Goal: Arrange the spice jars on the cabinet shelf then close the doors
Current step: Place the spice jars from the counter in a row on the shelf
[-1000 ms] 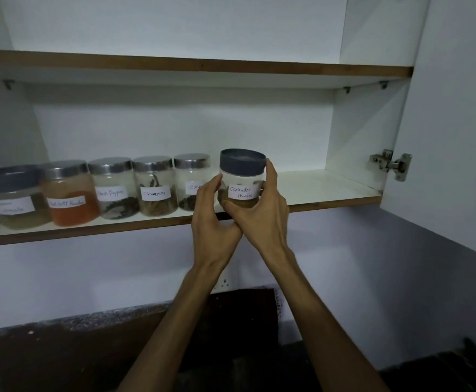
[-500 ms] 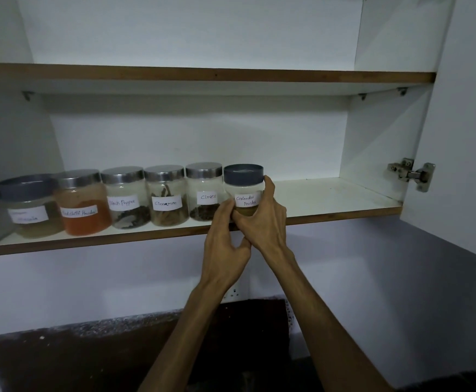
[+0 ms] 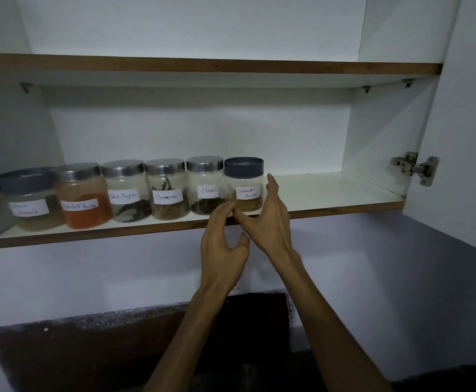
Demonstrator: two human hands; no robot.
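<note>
Six labelled clear spice jars stood in a row on the white brown-edged cabinet shelf (image 3: 330, 193). The dark-lidded coriander powder jar (image 3: 244, 184) was last. The left hand (image 3: 222, 250) and the right hand (image 3: 268, 222) were spread apart, apparently gripping nothing. The white right cabinet door (image 3: 463, 137) hung open, not yet closed.

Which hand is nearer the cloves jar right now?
Left. The left hand has its fingertips just below the cloves jar, at the shelf edge. The right hand sits further right, open around the coriander powder jar.

This is a home kitchen. A white wall cupboard (image 3: 378, 131) stands open, and its shelf (image 3: 330, 190) holds a row of spice jars (image 3: 166, 192) with handwritten labels (cloves, cinnamon, black pepper).
</note>
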